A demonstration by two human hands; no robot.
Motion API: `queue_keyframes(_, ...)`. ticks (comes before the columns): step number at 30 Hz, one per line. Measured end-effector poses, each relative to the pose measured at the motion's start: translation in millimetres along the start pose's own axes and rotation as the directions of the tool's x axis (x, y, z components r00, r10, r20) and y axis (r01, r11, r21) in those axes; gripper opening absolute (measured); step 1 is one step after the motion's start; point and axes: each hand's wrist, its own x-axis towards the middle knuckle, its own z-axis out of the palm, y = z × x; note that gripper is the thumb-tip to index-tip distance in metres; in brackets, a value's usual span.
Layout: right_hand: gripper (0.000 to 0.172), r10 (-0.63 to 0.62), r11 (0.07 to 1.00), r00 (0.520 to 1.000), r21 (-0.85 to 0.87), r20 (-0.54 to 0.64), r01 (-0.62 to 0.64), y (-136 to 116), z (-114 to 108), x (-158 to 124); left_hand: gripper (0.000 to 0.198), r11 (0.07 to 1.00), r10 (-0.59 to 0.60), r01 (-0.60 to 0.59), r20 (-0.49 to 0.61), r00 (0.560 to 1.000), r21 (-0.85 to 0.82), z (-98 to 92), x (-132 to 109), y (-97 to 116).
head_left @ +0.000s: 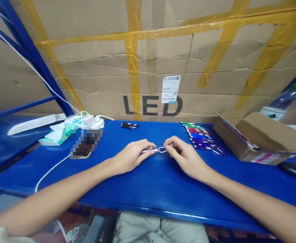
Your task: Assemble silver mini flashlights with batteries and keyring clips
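My left hand [131, 156] rests on the blue table [148, 189] and grips a small silver keychain light [148, 151] by its body. My right hand [183, 156] pinches the metal clip [162, 149] at the light's end. Both hands meet at the table's middle. A row of several coloured keychain lights [201, 137], green, red, blue and purple, lies just right of my right hand. Two dark keychain lights [129, 126] lie farther back near the cardboard wall.
An open cardboard box [259, 138] stands at the right, with a black mouse [292, 169] in front of it and a plastic bottle [284, 101] behind. At the left are a white power strip [83, 120], a tissue pack [55, 136] and a blurred phone [86, 144] on a white cable.
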Motion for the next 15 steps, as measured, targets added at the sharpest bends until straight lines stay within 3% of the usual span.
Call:
queue_keyframes(7,0.021,0.012,1.0,0.998,-0.025,0.069,-0.011,0,-2,2,0.019,0.993,-0.067,0.063,0.033,0.997,0.097,-6.9,1,2)
queue_keyframes(15,0.016,-0.008,0.984,0.988,-0.175,0.152,0.035,-1,-3,1,0.017,0.986,-0.1,0.088,0.079,0.992,0.141,-12.1,3,2)
